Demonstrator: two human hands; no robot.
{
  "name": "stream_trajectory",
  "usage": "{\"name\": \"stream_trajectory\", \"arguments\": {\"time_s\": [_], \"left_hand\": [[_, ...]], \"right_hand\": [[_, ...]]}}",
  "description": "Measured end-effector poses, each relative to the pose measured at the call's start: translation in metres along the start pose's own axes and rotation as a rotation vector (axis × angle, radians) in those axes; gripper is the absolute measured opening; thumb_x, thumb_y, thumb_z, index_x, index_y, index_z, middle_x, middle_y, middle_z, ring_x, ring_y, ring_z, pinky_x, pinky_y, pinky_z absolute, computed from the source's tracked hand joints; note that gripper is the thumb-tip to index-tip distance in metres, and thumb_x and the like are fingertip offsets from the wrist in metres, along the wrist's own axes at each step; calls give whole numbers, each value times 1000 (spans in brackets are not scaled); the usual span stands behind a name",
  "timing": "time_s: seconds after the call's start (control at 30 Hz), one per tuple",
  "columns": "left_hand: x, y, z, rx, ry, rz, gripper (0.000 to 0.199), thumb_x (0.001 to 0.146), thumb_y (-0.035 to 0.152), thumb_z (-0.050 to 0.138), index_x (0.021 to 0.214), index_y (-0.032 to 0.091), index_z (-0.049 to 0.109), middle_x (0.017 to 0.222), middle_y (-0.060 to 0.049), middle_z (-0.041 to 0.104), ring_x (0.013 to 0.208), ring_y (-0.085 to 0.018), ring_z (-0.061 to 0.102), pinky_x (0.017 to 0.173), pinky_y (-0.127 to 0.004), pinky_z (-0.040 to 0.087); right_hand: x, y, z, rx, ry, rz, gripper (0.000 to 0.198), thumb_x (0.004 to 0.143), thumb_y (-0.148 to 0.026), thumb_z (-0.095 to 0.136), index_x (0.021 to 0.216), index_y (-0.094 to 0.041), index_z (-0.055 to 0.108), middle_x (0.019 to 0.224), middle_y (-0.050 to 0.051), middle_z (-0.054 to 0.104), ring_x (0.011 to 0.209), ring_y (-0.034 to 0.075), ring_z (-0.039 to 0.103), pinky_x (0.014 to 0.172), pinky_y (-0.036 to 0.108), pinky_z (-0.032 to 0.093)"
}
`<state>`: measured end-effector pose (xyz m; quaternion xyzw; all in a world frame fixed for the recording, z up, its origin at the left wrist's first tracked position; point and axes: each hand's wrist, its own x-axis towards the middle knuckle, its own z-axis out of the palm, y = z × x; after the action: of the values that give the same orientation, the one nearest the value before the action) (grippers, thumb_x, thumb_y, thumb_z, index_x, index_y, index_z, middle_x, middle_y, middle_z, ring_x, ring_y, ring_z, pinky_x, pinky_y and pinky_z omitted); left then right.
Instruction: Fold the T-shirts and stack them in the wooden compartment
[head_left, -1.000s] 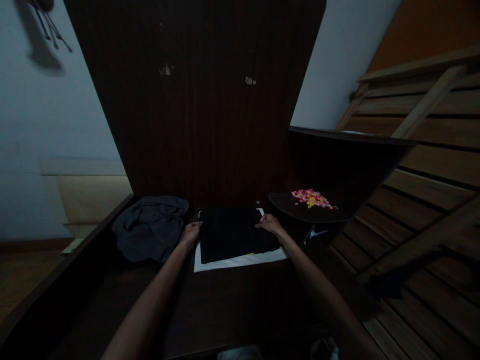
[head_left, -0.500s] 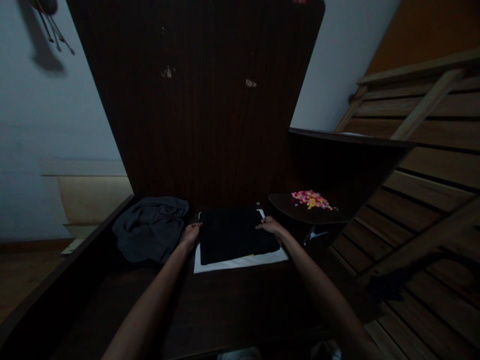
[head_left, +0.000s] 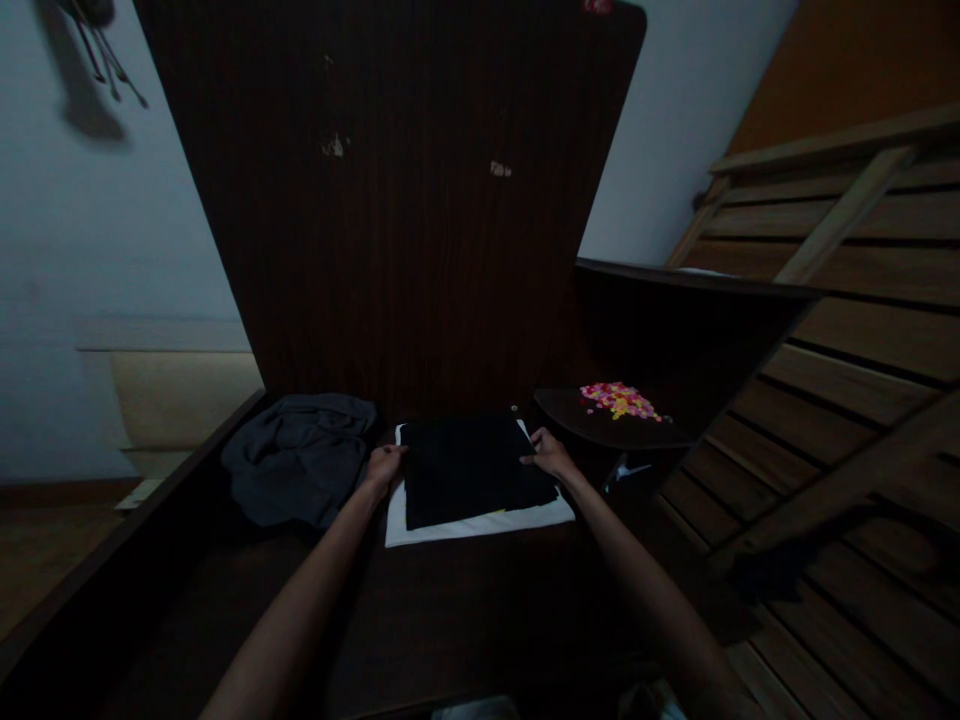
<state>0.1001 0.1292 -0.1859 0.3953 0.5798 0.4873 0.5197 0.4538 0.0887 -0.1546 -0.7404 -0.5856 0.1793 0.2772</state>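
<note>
A folded black cloth, probably a garment, lies flat on a folded white cloth that shows along the near edge and at the corners. A small yellow bit peeks out from under the black cloth's near edge. My left hand pinches the left side of the black cloth, thumb on top. Across from it, my right hand holds the right side, with its thumb on the black fabric and its fingers by the edge. The exact grip of its fingertips is hard to see in the dim light.
A crumpled dark grey cloth sits left of the stack on the dark wooden surface. Right of it, a small corner shelf bears a pile of pink, red and yellow pieces. A tall dark panel stands behind; wooden slats stand right.
The black cloth has shifted slightly right over the white one, baring more white on the left. My right hand has moved slightly right; both hands stay at the cloth's sides.
</note>
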Motion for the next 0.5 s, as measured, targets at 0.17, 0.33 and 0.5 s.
{"name": "stream_trajectory", "arguments": {"time_s": [0.17, 0.33, 0.5], "left_hand": [[3, 4, 3, -35, -23, -14, 33, 58, 41, 80, 57, 16, 58, 48, 2, 55, 44, -11, 50, 45, -23, 36], [6, 8, 9, -118, -42, -30, 28, 65, 35, 77, 58, 17, 56, 49, 2, 56, 51, -12, 57, 51, -22, 44], [-5, 11, 15, -202, -170, -102, 22, 73, 35, 72, 72, 14, 66, 71, -9, 71, 72, -20, 70, 68, -30, 55]], "right_hand": [[2, -8, -4, -137, -75, -5, 28, 60, -24, 79, 79, -19, 59, 82, 0, 64, 74, 14, 60, 60, 21, 38], [8, -13, -8, -97, -132, 64, 20, 65, -29, 76, 77, -18, 65, 82, 2, 68, 75, 15, 63, 60, 21, 41], [13, -23, -6, -21, -103, 10, 27, 62, -23, 78, 86, -18, 68, 86, 1, 70, 80, 17, 66, 65, 22, 46]]}}
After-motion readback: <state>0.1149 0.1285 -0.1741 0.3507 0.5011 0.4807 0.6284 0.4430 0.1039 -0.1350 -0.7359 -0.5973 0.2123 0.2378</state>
